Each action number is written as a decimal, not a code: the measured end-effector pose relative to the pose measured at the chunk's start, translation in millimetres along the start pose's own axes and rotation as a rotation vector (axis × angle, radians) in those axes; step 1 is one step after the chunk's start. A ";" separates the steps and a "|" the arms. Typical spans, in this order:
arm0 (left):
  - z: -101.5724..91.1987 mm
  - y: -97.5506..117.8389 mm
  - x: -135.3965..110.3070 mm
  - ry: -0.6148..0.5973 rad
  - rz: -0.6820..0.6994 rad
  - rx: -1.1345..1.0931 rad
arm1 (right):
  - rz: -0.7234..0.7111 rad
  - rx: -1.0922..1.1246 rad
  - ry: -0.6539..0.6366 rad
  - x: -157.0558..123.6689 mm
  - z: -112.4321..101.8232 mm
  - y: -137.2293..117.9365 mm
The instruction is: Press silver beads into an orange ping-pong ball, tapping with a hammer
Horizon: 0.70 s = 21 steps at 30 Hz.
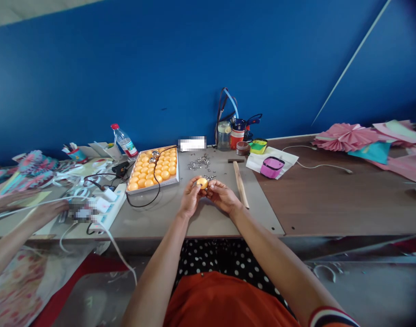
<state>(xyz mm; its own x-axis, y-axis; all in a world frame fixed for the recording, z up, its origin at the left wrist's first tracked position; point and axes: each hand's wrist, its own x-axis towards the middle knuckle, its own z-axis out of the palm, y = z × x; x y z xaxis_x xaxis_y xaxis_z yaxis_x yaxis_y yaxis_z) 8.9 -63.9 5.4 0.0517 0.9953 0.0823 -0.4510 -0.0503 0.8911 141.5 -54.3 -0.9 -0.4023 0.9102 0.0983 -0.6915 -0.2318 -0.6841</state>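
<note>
Fingertips of my left hand and my right hand were pressed from either side onto a small orange ball, held just above the middle of the grey worktable. Both thumbs lay on its near side, and the other fingers were curled round the back. The ball looked round, so I could not tell a long axis. Its paler, lit face was turned up towards me.

At ten o'clock from the ball sat a white tray packed with rows of similar orange balls, with a black cord looping across it and down onto the table. At twelve o'clock lay a scatter of small metal pieces. At three o'clock, just beside my right hand, a hammer lay flat, its wooden handle running from head at twelve towards five. Further off at two o'clock were a pink pouch on white paper, and folded pink paper fans well apart. At nine o'clock another person's hand rested near a white power strip.
</note>
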 end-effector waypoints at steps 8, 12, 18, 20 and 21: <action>2.2 -1.2 -0.4 0.074 0.081 0.250 | -0.050 -0.070 0.062 4.5 -2.9 8.1; 2.8 -1.2 -0.7 0.073 0.105 0.276 | -0.058 -0.072 0.086 5.5 -3.8 9.8; 5.0 0.5 -1.7 0.095 0.118 0.275 | -0.066 -0.127 0.121 6.1 -2.0 11.0; 5.6 1.1 -1.9 0.095 0.121 0.281 | -0.066 -0.124 0.123 6.3 -1.7 11.2; 5.8 1.3 -1.9 0.095 0.123 0.282 | -0.065 -0.123 0.123 6.4 -1.6 11.3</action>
<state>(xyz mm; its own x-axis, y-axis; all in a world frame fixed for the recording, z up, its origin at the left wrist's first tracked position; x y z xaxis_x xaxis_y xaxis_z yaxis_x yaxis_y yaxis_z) 13.4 -66.3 9.0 -0.0771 0.9829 0.1671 -0.1831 -0.1787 0.9667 132.1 -50.5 -9.2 -0.2778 0.9587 0.0609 -0.6319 -0.1347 -0.7633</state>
